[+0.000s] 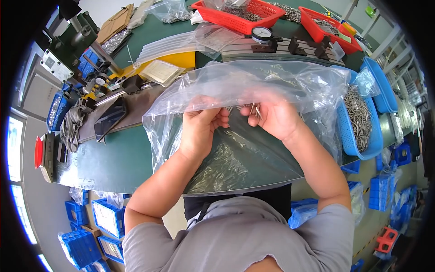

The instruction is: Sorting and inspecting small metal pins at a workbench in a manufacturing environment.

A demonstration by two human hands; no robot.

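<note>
Both hands are inside the clear plastic bag, right hand pinching small metal pins, left hand curled loosely beside them, blue basket full of pins nearby.

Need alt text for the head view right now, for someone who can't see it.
Both hands work inside a large clear plastic bag on a green bench; the right hand pinches small metal pins, the left hand beside it. A blue basket of pins sits right.
</note>
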